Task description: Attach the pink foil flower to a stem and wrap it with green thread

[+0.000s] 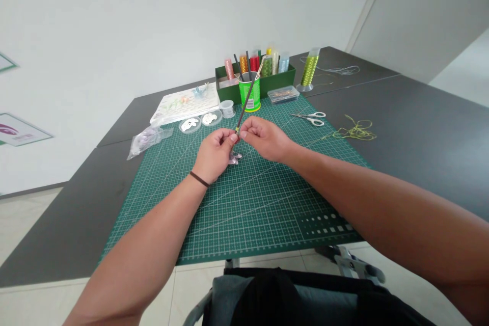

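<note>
Above the middle of the cutting mat, my left hand (217, 152) is closed in a pinch around a slim dark stick (246, 99), which slants up and away. Pale purple petals (234, 158) show below the fingers, at the stick's lower end. A bit of yellow-green thread (237, 130) is wound on the stick just above the left fingertips. My right hand (263, 138) is closed too, thumb and forefinger pinched against the stick at this thread. The thread between those fingertips is mostly hidden.
On the green cutting mat (244, 214) lie scissors (310, 118) and a clear case (283, 94). Behind stand a green tub (250, 92) and a box (280, 80) of thread spools. Loose thread (355, 130) and a yellow-green spool (309, 69) are right; a plastic bag (147, 140) lies left.
</note>
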A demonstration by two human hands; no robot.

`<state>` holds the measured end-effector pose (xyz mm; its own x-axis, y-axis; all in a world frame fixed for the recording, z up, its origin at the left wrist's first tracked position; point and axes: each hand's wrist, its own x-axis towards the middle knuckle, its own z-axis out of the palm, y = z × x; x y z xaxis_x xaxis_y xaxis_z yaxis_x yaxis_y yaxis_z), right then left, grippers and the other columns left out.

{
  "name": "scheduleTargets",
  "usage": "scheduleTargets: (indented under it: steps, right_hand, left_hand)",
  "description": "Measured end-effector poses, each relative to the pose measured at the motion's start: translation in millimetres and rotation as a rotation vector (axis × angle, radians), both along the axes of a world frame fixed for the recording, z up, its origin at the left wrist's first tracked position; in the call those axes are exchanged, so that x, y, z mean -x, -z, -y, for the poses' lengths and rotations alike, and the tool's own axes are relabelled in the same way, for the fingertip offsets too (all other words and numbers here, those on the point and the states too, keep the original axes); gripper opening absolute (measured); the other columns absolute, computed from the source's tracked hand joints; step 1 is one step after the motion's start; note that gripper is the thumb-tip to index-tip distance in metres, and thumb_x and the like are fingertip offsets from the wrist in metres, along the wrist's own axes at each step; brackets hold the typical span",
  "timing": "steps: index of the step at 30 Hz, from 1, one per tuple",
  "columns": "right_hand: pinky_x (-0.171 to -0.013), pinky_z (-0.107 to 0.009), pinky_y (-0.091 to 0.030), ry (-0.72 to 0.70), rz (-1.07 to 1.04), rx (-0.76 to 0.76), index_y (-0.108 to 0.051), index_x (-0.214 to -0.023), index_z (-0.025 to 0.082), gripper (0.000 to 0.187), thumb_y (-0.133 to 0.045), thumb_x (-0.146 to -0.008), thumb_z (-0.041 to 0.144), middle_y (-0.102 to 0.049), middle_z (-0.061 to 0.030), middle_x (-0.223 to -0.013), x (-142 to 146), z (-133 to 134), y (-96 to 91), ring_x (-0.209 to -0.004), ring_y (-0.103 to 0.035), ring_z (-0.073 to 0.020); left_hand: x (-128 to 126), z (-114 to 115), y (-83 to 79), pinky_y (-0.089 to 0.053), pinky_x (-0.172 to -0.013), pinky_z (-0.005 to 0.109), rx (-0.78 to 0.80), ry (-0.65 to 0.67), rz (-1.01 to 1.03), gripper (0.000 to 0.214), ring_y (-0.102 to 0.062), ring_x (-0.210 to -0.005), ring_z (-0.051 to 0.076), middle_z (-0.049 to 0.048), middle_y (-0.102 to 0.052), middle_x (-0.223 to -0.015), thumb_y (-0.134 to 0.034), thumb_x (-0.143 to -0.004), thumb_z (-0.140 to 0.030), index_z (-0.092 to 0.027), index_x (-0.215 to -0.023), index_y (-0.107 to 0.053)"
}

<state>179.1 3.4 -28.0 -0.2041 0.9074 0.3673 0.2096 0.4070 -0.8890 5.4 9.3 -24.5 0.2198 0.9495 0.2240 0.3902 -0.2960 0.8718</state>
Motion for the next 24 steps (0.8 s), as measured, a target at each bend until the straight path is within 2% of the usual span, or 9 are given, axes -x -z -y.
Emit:
scheduleTargets:
  steps: [6,13,17,24]
  right_hand:
    - [-0.051,-0.026,-0.029,-0.011,-0.007,-0.022,-0.051,-0.08,0.022,0.011,-0.056,-0.09,0.022,-0.045,0.0068,-0.06,-2.6,0.1,-1.0,-0.054,-0.036,-0.0102]
    - [-0.051,-0.025,-0.031,-0.053,-0.067,-0.002,-0.051,-0.08,0.022,0.012,-0.057,-0.09,0.018,-0.048,0.0069,-0.06,-1.0,-1.5,-1.6,-0.053,-0.037,-0.0097]
    - [-0.053,-0.025,-0.036,-0.056,-0.077,0.018,-0.052,-0.08,0.022,0.012,-0.057,-0.091,0.017,-0.056,0.0046,-0.064,-1.1,-2.4,-0.5,-0.057,-0.046,-0.0107]
    - [-0.068,-0.028,-0.049,-0.076,-0.148,0.076,-0.054,-0.081,0.022,0.014,-0.058,-0.091,0.012,-0.066,0.0014,-0.072,-0.8,-4.3,0.9,-0.071,-0.063,-0.0129]
  left_hand:
    - [-1.2,-1.5,2.0,-0.043,-0.06,0.026,0.045,0.037,0.103,0.016,-0.058,-0.067,0.014,0.0025,-0.071,-0.079,-0.064,-0.09,-0.032,-0.018,-0.086,-0.071]
    - [-3.8,1.5,-2.3,-0.043,-0.06,0.025,0.107,0.038,0.164,0.014,-0.058,-0.069,0.014,0.0031,-0.071,-0.079,-0.063,-0.089,-0.027,-0.017,-0.081,-0.07]
    - [-4.9,3.0,-4.1,-0.043,-0.061,0.025,0.131,0.059,0.223,0.013,-0.057,-0.068,0.013,0.0027,-0.069,-0.077,-0.065,-0.088,-0.026,-0.017,-0.08,-0.07]
    - [-4.4,1.5,-2.3,-0.047,-0.069,0.026,0.17,0.138,0.312,0.016,-0.06,-0.073,0.013,0.0021,-0.07,-0.079,-0.069,-0.085,-0.031,-0.016,-0.082,-0.071]
